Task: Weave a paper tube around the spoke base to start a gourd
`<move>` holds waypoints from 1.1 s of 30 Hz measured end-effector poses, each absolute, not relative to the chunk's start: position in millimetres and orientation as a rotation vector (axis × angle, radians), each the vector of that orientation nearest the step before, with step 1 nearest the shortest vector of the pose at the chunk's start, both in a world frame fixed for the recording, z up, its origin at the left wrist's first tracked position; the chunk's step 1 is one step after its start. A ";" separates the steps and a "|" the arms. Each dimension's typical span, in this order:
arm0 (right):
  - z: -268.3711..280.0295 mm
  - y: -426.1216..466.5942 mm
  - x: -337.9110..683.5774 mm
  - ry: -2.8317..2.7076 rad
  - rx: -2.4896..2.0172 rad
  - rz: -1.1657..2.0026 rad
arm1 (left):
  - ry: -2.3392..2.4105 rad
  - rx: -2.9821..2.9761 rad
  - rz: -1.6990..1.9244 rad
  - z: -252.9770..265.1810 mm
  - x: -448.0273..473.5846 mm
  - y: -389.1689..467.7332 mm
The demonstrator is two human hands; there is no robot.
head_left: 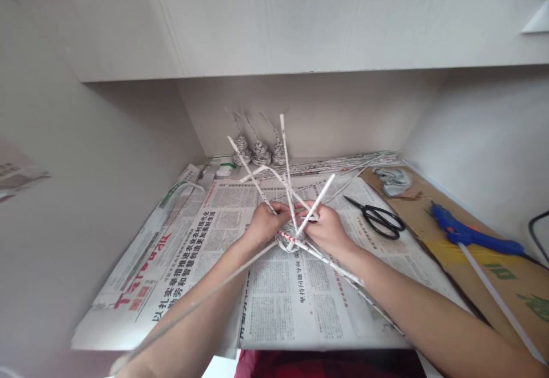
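Observation:
Between my hands is a small round weave of rolled newspaper [288, 245], with several long paper sticks fanning out from it. My left hand [269, 222] grips its left side, fingers closed around the sticks near the base. On the other side, my right hand [325, 226] pinches the weave and a bent white strip. One upright paper stick [285, 155] points toward the back wall. A long stick [193, 306] trails over my left forearm, and others run along my right forearm. The fingertips are partly hidden behind the weave.
Newspaper sheets [193, 241] cover the desk. Black-handled scissors [380, 218] lie at right, beside a blue glue gun [472, 235] on cardboard [454, 275]. Several paper sticks [326, 166] lie at the back, near three woven gourd shapes [261, 154]. A cabinet [300, 23] overhangs the desk.

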State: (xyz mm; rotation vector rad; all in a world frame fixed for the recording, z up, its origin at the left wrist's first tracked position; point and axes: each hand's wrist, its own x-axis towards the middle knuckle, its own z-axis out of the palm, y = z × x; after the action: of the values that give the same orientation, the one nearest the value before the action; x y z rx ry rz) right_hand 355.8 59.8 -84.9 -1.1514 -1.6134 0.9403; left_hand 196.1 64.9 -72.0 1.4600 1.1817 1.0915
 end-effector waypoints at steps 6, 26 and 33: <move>-86.3 65.1 358.0 -1.387 -1.220 1.176 | 1.256 1.448 1.117 -68.7 192.0 67.9; -79.2 65.4 358.0 -1.245 -1.368 1.409 | 1.101 1.445 1.004 -70.1 193.2 66.0; -81.2 68.4 355.9 -0.952 -1.156 1.581 | 1.138 1.421 1.003 -73.4 190.5 68.9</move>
State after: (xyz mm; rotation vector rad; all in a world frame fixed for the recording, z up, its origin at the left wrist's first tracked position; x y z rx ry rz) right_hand 355.9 68.4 -81.2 -1.1557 -0.9524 1.5808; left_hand 190.5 68.9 -73.4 1.4209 1.1384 1.0034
